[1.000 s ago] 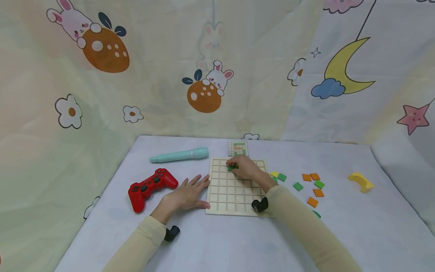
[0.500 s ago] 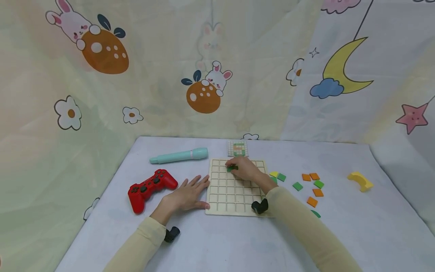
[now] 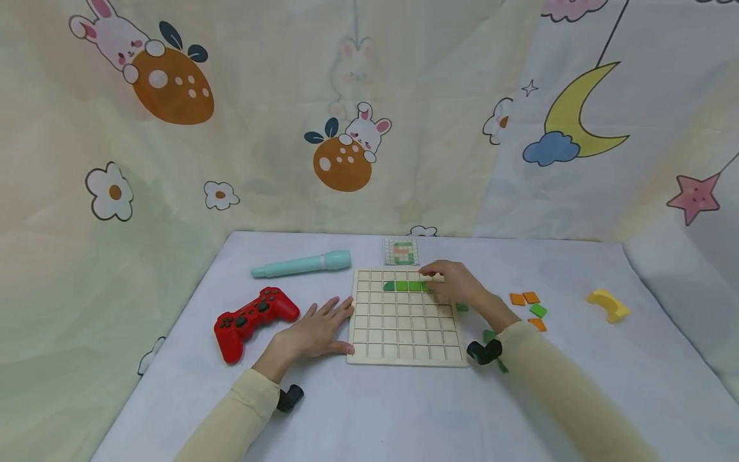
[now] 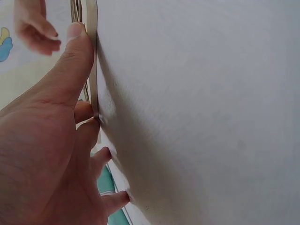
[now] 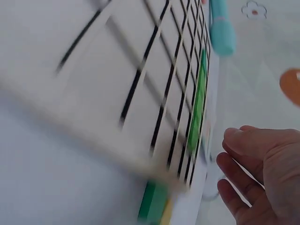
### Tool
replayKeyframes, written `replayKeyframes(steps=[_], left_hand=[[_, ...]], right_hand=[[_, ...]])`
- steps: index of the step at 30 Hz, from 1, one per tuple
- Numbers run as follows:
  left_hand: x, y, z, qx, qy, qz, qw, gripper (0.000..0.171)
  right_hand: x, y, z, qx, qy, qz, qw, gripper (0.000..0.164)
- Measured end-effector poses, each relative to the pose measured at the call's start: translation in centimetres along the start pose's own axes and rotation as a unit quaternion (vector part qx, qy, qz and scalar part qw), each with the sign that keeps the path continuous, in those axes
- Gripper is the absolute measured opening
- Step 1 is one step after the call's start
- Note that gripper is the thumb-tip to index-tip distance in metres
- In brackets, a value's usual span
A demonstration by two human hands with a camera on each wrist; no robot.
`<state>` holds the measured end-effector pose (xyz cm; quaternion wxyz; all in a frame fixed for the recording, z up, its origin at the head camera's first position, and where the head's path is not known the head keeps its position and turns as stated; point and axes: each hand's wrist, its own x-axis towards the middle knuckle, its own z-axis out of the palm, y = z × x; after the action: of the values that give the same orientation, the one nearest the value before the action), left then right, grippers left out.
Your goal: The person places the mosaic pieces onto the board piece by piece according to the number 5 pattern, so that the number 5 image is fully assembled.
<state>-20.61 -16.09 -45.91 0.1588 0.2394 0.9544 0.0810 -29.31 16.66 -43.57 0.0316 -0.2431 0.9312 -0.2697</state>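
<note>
A pale wooden grid board (image 3: 404,327) lies flat on the white table. Along one of its upper rows runs a strip of green tiles (image 3: 410,286), ending at the left in a darker green piece with a curved side. My right hand (image 3: 458,283) hovers over the board's upper right corner, fingers loosely bent; the right wrist view shows nothing between thumb and fingers. My left hand (image 3: 320,330) lies spread at the board's left side. In the left wrist view, its thumb (image 4: 77,51) touches the board's edge (image 4: 92,51).
Behind the board lies a small printed pattern card (image 3: 401,251). Orange tiles (image 3: 518,299) and a green tile (image 3: 538,310) lie to the right, with a yellow arch-shaped piece (image 3: 609,305) farther out. At the left are a red game controller (image 3: 254,321) and a teal tube (image 3: 300,264).
My right hand has let go of the dark green piece on the board and moved right, uncovering the green row. My left hand stays in place.
</note>
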Motion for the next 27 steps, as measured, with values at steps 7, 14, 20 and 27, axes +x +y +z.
replayKeyframes(steps=[7,14,20,27], left_hand=[[0.1,0.2,-0.1,0.002,-0.005,-0.008,1.0,0.091],[0.0,0.1,0.0,-0.004,-0.001,-0.008,1.0,0.09],[-0.1,-0.1,-0.1,-0.008,0.001,-0.004,1.0,0.091],[-0.1,0.0,0.0,-0.012,-0.001,0.003,0.9999,0.09]], right_hand=[[-4.6,5.5,-4.0,-0.022,0.033,0.06,0.997,0.035],[-8.5,9.6,-7.0,-0.034,0.037,0.112,0.992,0.038],[-10.2,11.5,-8.0,-0.036,0.01,0.152,0.988,0.043],[-11.3,12.5,-7.6,-0.038,-0.007,0.176,0.984,0.041]])
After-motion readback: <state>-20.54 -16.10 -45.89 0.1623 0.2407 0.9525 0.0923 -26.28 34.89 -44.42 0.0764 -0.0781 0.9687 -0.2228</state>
